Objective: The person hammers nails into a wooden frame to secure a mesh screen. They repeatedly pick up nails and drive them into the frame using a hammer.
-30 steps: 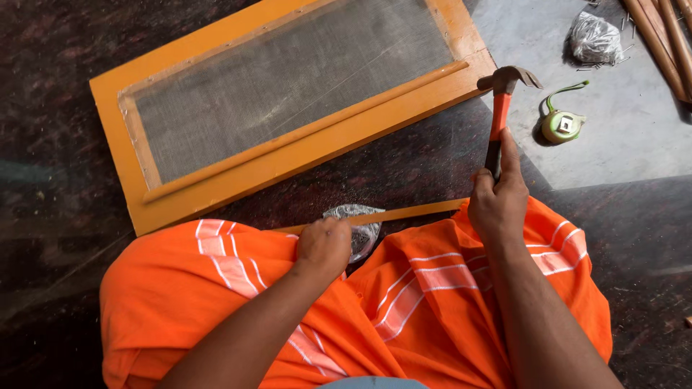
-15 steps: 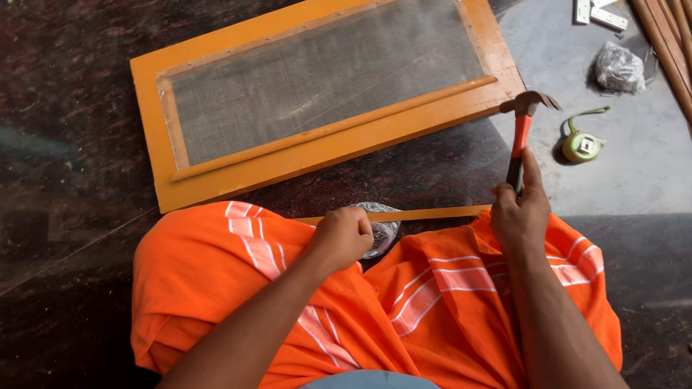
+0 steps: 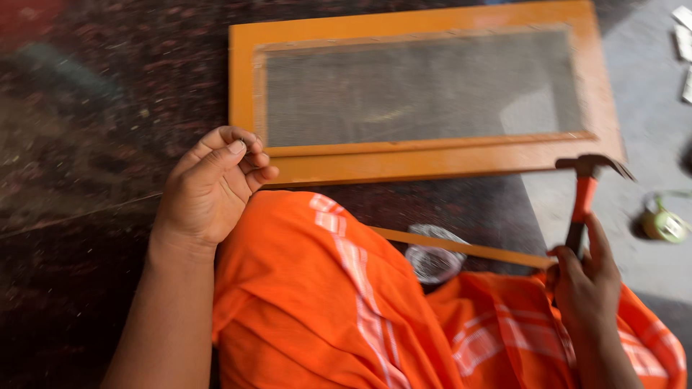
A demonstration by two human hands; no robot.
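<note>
Fingers of right hand [image 3: 587,288] grip hammer [image 3: 585,193]; left hand [image 3: 209,189] fingers curled, contents unclear, beside frame [image 3: 432,162].

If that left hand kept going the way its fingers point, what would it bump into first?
Probably the orange wooden frame: the left hand points its curled fingers at the frame's near left corner, just short of it, though height above the floor is unclear.

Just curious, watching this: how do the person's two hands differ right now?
The right hand is wrapped round a hammer with an orange and black handle, held head-up over the lap. The left hand grips no tool; its fingertips are pinched together near the corner of the orange mesh frame, and whether they hold something small is unclear. Both hang above the orange cloth.
</note>
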